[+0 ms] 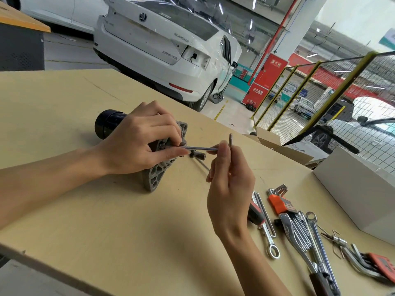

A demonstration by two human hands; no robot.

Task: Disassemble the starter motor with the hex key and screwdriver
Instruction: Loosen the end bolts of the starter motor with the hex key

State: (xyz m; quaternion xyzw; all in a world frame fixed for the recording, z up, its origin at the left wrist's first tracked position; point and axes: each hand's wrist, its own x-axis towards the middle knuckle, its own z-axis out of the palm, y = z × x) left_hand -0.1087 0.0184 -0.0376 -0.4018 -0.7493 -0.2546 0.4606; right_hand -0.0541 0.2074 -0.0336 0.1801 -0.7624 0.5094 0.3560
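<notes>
Wooden bench (106,210) holds wrenches (299,233), hex-key sets (280,202) beside right hand (230,189).

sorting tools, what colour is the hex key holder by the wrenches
Orange holder, seen clearest in the head view, just left of the wrenches.

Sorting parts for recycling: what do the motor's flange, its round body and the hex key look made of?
Flange: seemingly cast aluminium, matte grey with ribbed pockets. Body: glossy black, probably painted steel, though plastic cannot be excluded. Hex key: bright polished steel, likely plated, judging by its shine.
</notes>
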